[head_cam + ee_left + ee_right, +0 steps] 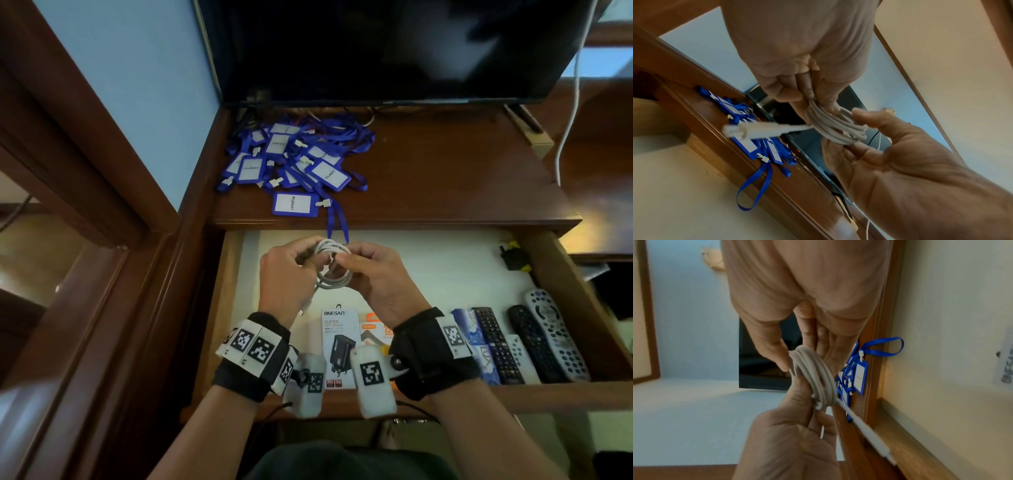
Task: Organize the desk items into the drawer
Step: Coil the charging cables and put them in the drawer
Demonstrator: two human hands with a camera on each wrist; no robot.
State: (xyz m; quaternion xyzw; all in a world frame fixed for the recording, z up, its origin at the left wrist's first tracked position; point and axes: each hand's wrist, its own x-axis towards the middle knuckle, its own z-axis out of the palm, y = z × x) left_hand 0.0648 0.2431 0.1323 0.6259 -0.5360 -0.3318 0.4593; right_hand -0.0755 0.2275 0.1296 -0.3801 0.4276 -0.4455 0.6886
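Glossy dark wood desk point(445, 178), smooth white cable point(334, 263), blue plastic badges point(294, 161)

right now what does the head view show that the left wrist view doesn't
Only the head view shows the open drawer with its contents: remotes, a charger box and a black plug.

Only the left wrist view shows the cable's connector end sticking out from the coil, and the palm side of both hands.

Both show the left hand and right hand holding the coiled white cable, the blue badge holders on the desk and the dark screen.
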